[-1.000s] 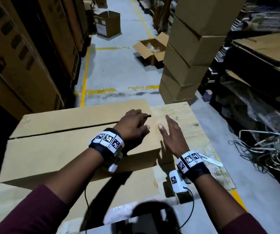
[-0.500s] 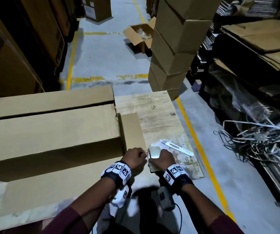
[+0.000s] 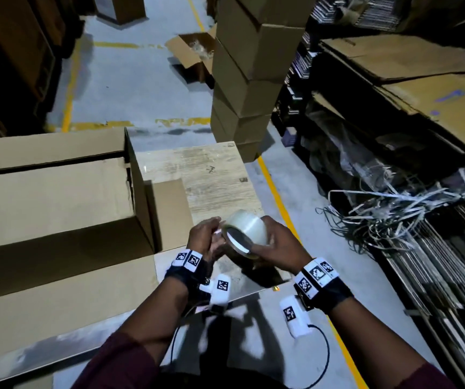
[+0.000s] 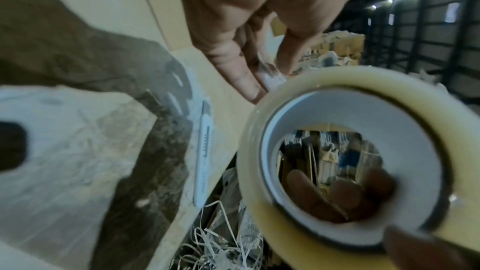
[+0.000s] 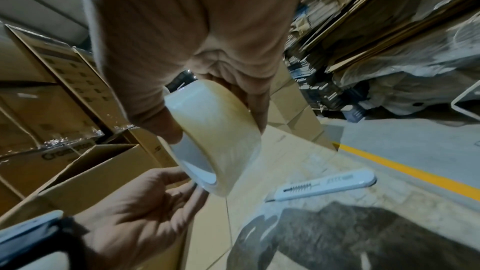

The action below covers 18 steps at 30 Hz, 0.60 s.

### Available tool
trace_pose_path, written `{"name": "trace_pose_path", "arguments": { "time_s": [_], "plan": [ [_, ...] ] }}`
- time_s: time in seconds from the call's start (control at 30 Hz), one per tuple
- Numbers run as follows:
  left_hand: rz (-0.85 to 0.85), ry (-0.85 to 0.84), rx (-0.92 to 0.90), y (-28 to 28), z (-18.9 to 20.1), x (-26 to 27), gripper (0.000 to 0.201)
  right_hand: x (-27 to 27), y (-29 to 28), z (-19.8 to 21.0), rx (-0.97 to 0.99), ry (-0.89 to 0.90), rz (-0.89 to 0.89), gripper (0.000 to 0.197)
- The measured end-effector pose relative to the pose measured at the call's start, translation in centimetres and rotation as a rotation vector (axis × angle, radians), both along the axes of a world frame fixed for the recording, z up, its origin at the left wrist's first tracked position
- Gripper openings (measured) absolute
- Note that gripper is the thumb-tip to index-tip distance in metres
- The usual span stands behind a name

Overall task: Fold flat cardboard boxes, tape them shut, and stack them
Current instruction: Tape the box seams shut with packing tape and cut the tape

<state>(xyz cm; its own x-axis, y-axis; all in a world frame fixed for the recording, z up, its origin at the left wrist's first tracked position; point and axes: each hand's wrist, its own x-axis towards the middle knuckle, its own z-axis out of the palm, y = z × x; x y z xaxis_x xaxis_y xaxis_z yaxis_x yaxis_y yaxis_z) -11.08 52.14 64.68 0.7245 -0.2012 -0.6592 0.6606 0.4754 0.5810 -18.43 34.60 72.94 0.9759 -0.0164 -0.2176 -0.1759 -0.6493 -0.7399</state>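
Observation:
A roll of clear packing tape (image 3: 246,233) is held up over the near right corner of the wooden table (image 3: 214,178). My right hand (image 3: 265,237) grips it, thumb on the outer face and fingers in the core (image 4: 335,192). My left hand (image 3: 214,231) is beside it with straight fingers (image 4: 249,83) touching the roll's rim (image 5: 207,184). The folded cardboard box (image 3: 51,197) lies on the table to the left, its top flaps down with a seam between them and one end flap (image 3: 166,211) sticking out.
A white utility knife (image 5: 324,186) lies on the table under the hands. A tall stack of boxes (image 3: 248,71) stands past the table's far right corner. Flat cardboard sheets (image 3: 422,80) and tangled strapping (image 3: 394,214) fill the right side. An open carton (image 3: 194,51) sits on the aisle floor.
Both hands left the box top and went to the table's near right corner. The right hand has picked up the tape roll, and the left fingers have come to its rim.

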Motion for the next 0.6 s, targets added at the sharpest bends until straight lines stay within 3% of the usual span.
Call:
{"name": "trace_pose_path", "arguments": {
  "time_s": [0.1,0.3,0.47,0.6],
  "plan": [
    [-0.047,-0.129,0.164,-0.1,2.6,0.2,0.003,-0.7,-1.6,1.5,0.064,-0.047,0.006,0.051],
    [-0.101,-0.414,0.460,2.1,7.7,1.1,0.006,-0.2,-2.6,3.4,0.152,-0.127,0.068,0.040],
    [-0.064,-0.468,0.558,5.5,11.4,2.0,0.016,1.5,-0.2,5.7,0.247,-0.214,0.134,0.041],
    [0.114,-0.462,0.556,10.2,15.2,3.3,0.023,3.0,3.3,7.2,0.255,-0.259,0.207,0.047]
  ]
}}
